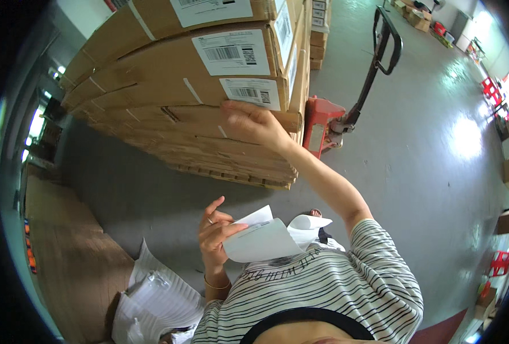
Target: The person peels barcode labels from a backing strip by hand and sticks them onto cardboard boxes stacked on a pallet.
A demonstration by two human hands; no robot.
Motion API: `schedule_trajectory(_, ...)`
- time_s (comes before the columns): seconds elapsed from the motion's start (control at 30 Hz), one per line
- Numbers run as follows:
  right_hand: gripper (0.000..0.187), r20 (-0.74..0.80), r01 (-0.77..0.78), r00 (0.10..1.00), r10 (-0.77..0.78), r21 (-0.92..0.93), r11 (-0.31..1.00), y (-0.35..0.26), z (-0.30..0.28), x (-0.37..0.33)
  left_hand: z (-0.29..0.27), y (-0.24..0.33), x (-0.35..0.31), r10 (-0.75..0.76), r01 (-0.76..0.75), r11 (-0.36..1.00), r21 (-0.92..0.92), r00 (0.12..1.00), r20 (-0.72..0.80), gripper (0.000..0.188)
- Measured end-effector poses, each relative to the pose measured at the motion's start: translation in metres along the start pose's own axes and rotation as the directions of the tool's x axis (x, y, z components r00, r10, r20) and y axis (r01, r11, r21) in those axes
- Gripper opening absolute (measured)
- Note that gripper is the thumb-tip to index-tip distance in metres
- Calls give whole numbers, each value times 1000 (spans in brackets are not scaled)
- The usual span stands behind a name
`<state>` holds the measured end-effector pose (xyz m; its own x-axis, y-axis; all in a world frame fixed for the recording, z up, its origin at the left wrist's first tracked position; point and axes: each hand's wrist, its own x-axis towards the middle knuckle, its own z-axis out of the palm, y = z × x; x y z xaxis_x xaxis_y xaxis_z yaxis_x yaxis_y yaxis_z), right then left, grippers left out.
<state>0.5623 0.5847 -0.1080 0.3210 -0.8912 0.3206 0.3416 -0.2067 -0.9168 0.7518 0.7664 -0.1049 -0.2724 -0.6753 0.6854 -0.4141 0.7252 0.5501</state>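
Between the thumb and fingers of my left hand is a strip of white labels, its free end curling away to the right in front of my shirt. The index finger points up, apart from the strip. My right hand reaches forward to the stack, its fingers at the lower edge of a white barcode label on a cardboard box. Those fingers are somewhat blurred but look stretched out, with nothing visible in them. A larger barcode label is on the box above.
Flat cardboard boxes are stacked high ahead of me. A red pallet jack with a black handle stands right of the stack. White foam sheets lie at lower left beside a large brown cardboard panel. Red stools line the right side.
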Motion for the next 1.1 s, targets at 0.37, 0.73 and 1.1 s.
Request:
schedule_trajectory(0.37, 34, 306, 261, 929, -206, -150, 954, -52, 55, -131, -13, -23, -29, -382, 350, 875, -334, 924, -33, 13)
schedule_trajectory(0.73, 12, 82, 268, 959, -271, -567, 779, -66, 63, -184, 4, 2, -47, -443, 453, 770, -449, 886, 135, 14)
schedule_trajectory(1.1, 28, 310, 269, 921, -235, -68, 961, -92, -2, -257, 54, 80, -105, -637, 615, 744, -261, 771, -2, 11)
